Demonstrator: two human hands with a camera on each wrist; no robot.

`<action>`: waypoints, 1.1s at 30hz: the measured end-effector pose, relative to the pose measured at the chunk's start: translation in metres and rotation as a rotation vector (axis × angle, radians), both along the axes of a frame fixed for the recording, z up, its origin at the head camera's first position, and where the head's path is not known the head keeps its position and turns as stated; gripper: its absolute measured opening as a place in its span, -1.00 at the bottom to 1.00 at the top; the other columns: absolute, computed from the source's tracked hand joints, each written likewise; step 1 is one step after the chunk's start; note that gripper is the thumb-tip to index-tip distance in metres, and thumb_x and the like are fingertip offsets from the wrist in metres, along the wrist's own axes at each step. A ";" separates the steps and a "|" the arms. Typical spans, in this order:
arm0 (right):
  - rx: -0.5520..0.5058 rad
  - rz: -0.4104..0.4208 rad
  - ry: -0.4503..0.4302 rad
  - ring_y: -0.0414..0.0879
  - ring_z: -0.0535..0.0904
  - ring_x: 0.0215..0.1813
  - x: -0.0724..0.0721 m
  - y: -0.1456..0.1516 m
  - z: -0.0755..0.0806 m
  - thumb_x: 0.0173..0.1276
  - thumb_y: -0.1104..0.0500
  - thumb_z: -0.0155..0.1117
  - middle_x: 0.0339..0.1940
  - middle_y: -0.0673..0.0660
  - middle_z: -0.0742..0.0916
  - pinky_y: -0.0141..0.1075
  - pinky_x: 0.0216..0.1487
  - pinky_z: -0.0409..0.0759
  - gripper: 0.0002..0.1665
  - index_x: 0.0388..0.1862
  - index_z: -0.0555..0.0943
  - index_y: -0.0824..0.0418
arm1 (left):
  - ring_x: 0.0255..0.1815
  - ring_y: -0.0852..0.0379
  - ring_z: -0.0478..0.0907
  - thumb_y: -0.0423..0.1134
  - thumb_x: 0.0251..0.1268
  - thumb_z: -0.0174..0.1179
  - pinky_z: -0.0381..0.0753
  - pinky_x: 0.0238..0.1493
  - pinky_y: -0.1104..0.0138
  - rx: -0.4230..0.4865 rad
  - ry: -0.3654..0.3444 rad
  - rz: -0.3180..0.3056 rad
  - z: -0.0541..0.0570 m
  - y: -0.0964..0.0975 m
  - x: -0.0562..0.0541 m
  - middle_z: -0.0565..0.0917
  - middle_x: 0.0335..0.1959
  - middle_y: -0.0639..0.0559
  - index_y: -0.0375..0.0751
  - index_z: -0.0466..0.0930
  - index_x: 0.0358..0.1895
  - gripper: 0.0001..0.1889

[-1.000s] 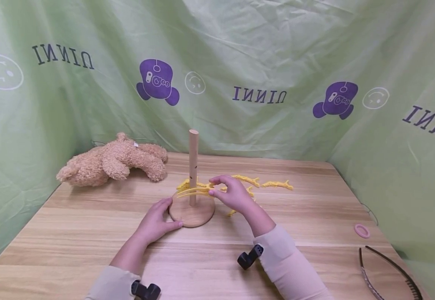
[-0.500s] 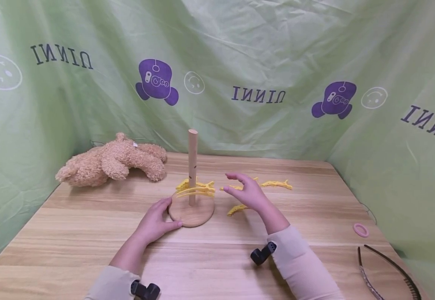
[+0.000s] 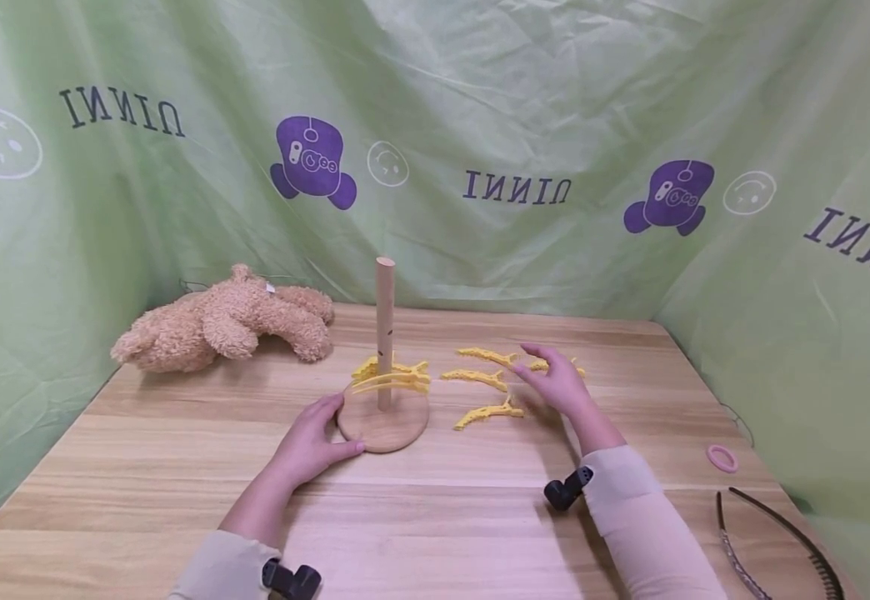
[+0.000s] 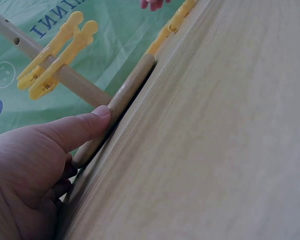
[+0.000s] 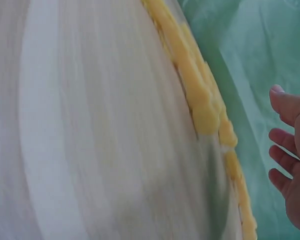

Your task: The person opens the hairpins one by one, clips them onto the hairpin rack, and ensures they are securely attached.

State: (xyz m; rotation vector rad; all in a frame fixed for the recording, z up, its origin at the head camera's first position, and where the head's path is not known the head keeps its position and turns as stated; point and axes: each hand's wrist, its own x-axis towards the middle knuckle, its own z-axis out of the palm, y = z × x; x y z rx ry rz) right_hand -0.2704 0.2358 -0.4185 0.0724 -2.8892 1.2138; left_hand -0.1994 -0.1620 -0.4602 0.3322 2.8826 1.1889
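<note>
The wooden stand (image 3: 385, 308) was gripped by the left hand (image 3: 311, 442); the spread, empty right hand (image 3: 561, 387) was apparently poised for fetching, a yellow alligator clip (image 3: 537, 365) needing pinching.

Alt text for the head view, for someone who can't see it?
A person's left hand holds the round base of an upright wooden post carrying yellow clips; the right hand is by loose yellow clips on the table. A plush toy lies behind, left.
</note>
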 end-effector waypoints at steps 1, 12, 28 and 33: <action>0.011 -0.013 -0.015 0.26 0.24 0.50 -0.002 0.005 -0.002 0.45 -0.02 0.19 0.49 0.27 0.40 0.20 0.48 0.24 -0.33 0.46 0.33 0.15 | 0.48 -0.40 0.15 0.02 0.01 0.48 0.11 0.51 -0.18 0.003 -0.001 0.001 0.000 0.000 0.000 0.29 0.43 -0.42 -0.50 0.23 0.41 -0.02; 0.036 -0.109 -0.090 0.38 0.09 0.53 -0.015 0.057 -0.012 0.45 0.00 0.17 0.52 0.43 0.24 0.27 0.52 0.08 -0.27 0.50 0.23 0.21 | 0.50 -0.38 0.12 0.02 0.01 0.47 0.08 0.53 -0.17 0.017 -0.032 0.005 0.002 0.001 0.001 0.26 0.46 -0.40 -0.48 0.22 0.42 -0.02; 0.165 -0.077 -0.149 0.42 0.08 0.51 -0.019 0.074 -0.018 0.49 0.10 0.11 0.51 0.48 0.21 0.24 0.53 0.05 -0.24 0.52 0.12 0.39 | 0.49 -0.38 0.15 0.00 0.00 0.48 0.11 0.52 -0.17 0.007 -0.012 0.007 0.001 0.002 0.000 0.29 0.44 -0.41 -0.49 0.23 0.41 -0.02; 0.194 -0.074 -0.145 0.40 0.19 0.47 -0.020 0.078 -0.021 0.49 0.19 0.08 0.46 0.49 0.30 0.23 0.51 0.13 -0.30 0.50 0.15 0.40 | 0.49 -0.38 0.15 0.01 0.00 0.48 0.11 0.52 -0.17 -0.002 -0.010 0.007 0.001 0.001 0.001 0.28 0.44 -0.41 -0.50 0.22 0.41 -0.01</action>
